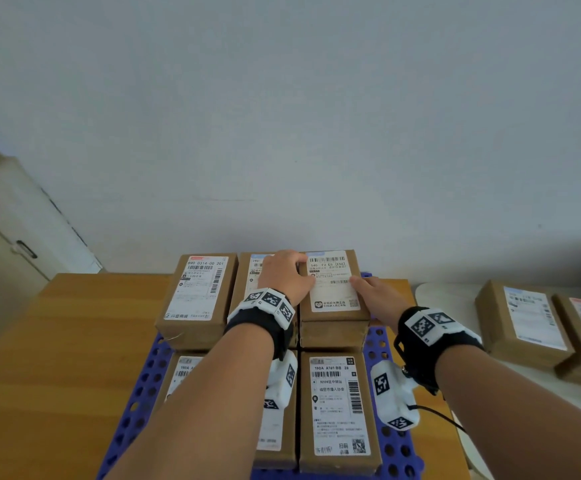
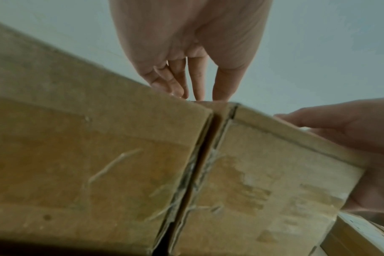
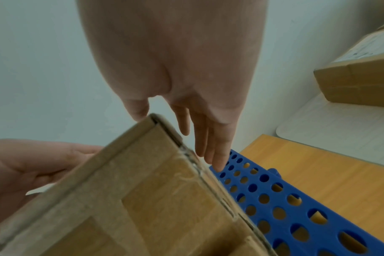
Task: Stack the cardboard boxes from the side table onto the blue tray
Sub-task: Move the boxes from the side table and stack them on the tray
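Note:
Several labelled cardboard boxes stand on the blue perforated tray [image 1: 382,341], the back row two high. The top back-right box [image 1: 332,303] sits between my hands. My left hand [image 1: 283,275] rests on the neighbouring middle box [image 1: 247,271], fingertips [image 2: 197,93] straight and touching the top edges at the seam between the two boxes. My right hand [image 1: 372,292] lies at the box's right side, thumb on the label, straight fingers [image 3: 215,155] pointing down beside the box [image 3: 153,199] toward the tray [image 3: 274,199]. Two more boxes [image 1: 521,320] wait on the white side table [image 1: 448,299].
The tray lies on a wooden table [image 1: 74,341] against a pale wall. A third back-row box [image 1: 199,292] stands at the left, and two lower boxes [image 1: 337,410] fill the front row. A beige cabinet [image 1: 12,237] stands at far left.

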A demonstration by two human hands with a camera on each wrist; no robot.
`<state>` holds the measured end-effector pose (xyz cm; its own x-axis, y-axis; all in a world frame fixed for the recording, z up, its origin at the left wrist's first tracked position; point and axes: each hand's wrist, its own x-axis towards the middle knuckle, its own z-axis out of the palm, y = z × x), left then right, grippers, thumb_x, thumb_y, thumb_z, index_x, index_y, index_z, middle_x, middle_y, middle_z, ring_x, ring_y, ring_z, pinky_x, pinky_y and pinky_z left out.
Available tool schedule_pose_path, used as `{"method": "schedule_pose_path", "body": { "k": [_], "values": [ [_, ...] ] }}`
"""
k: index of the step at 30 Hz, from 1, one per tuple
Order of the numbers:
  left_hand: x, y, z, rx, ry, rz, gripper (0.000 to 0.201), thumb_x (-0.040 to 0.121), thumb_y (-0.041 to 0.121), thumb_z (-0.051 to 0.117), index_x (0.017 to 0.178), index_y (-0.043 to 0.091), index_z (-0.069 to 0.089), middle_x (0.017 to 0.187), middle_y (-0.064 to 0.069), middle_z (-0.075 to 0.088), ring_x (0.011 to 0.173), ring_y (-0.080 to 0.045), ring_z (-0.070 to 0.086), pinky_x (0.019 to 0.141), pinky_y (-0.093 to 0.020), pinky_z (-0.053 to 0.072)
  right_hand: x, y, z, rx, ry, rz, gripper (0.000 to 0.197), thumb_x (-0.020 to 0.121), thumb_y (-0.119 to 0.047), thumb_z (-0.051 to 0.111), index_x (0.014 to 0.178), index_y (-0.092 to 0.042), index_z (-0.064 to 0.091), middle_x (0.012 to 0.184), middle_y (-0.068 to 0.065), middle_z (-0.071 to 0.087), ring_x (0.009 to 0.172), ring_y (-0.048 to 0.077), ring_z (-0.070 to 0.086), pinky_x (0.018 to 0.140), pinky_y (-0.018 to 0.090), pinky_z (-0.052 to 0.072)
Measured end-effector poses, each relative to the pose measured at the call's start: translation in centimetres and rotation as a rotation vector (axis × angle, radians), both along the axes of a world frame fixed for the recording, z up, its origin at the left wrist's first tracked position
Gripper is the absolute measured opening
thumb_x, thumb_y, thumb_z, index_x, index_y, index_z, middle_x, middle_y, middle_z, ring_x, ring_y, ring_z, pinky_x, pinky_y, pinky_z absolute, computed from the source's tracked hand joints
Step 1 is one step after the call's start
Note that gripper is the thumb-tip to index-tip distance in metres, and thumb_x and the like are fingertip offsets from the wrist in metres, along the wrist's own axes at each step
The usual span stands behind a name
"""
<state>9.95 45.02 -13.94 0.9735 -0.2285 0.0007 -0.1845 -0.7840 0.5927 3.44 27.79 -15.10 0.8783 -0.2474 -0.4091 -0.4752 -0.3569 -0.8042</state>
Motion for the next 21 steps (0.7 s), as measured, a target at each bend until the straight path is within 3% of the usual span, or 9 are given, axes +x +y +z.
{"method": "schedule_pose_path", "body": {
  "k": [3,5,7,9,13,21],
  "values": [
    [-0.4,-0.5,0.6,0.029,0.012,0.000,0.045,0.087,0.023,0.066,0.132,0.023,0.058,0.138,0.002,0.055,0.129,-0.019,0.048,0.102,-0.035,0.046,-0.3,-0.5,0.9,-0.110,-0.064,-0.010,0.048,0.101,-0.044,0.039,0.124,-0.006,0.058,0.106,0.006,0.065,0.096,0.022,0.059,0.093,0.040,0.050],
    [-0.8,-1.2,1.2,0.031,-0.007,-0.011,0.043,0.089,0.022,0.064,0.132,0.023,0.059,0.137,0.002,0.055,0.124,-0.018,0.052,0.092,-0.029,0.047,-0.6,-1.1,1.4,-0.130,-0.096,-0.030,0.052,0.101,-0.042,0.040,0.122,0.003,0.056,0.101,0.014,0.065,0.094,0.030,0.060,0.094,0.048,0.051],
    [-1.2,-2.1,1.9,0.012,-0.029,-0.027,0.040,0.090,0.021,0.063,0.130,0.023,0.060,0.135,0.001,0.056,0.119,-0.018,0.055,0.087,-0.026,0.048,-1.0,-1.8,2.0,-0.147,-0.096,-0.045,0.054,0.100,-0.045,0.040,0.126,0.000,0.055,0.117,0.019,0.064,0.108,0.034,0.060,0.098,0.052,0.048],
    [-1.6,-3.2,2.5,-0.019,-0.024,-0.039,0.040,0.089,0.022,0.063,0.129,0.023,0.061,0.135,0.000,0.055,0.120,-0.019,0.055,0.093,-0.032,0.051,-1.4,-2.6,2.4,-0.162,-0.105,-0.058,0.052,0.099,-0.045,0.041,0.128,-0.004,0.055,0.123,0.018,0.061,0.111,0.031,0.057,0.101,0.052,0.045],
    [-2.5,-5.2,3.5,-0.005,-0.044,-0.088,0.038,0.089,0.023,0.061,0.126,0.025,0.062,0.135,-0.003,0.056,0.126,-0.024,0.051,0.104,-0.038,0.044,-2.5,-4.4,3.2,-0.181,-0.143,-0.083,0.049,0.100,-0.044,0.043,0.132,-0.007,0.052,0.130,0.014,0.058,0.118,0.030,0.055,0.102,0.052,0.044],
    [-4.1,-11.4,4.4,-0.062,0.003,-0.164,0.037,0.090,0.024,0.061,0.127,0.024,0.060,0.135,-0.003,0.054,0.121,-0.022,0.055,0.102,-0.039,0.046,-5.5,-10.4,4.2,-0.259,-0.164,-0.136,0.048,0.098,-0.045,0.048,0.132,-0.011,0.053,0.128,0.011,0.059,0.108,0.030,0.060,0.086,0.040,0.050]
  ]
}}
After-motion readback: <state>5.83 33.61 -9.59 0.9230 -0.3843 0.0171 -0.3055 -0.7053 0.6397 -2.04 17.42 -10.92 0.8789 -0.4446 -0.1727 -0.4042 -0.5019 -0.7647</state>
